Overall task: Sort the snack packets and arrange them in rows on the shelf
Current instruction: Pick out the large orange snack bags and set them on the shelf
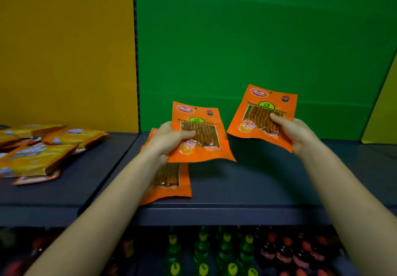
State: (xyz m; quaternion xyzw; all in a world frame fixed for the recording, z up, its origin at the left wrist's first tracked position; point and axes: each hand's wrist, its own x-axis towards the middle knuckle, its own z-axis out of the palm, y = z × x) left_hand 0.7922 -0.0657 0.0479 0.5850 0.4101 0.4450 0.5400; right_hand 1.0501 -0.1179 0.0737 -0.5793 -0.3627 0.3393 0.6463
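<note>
Snack packets mostly unsorted: left hand grip pinches orange packet, right hand grip pinches second orange packet, yellow pile lies jumbled on shelf, no rows.

Bare shelf rightward; yellow packets crowd left.

A mustard-yellow back panel fills the upper left, and a bright green back panel fills the middle and right, with a thin dark vertical seam between them. A yellow-green panel slants in at the right edge. Along the bottom, on a lower level and blurred, stand green bottles with yellow caps and, to their right, dark bottles with red caps.
</note>
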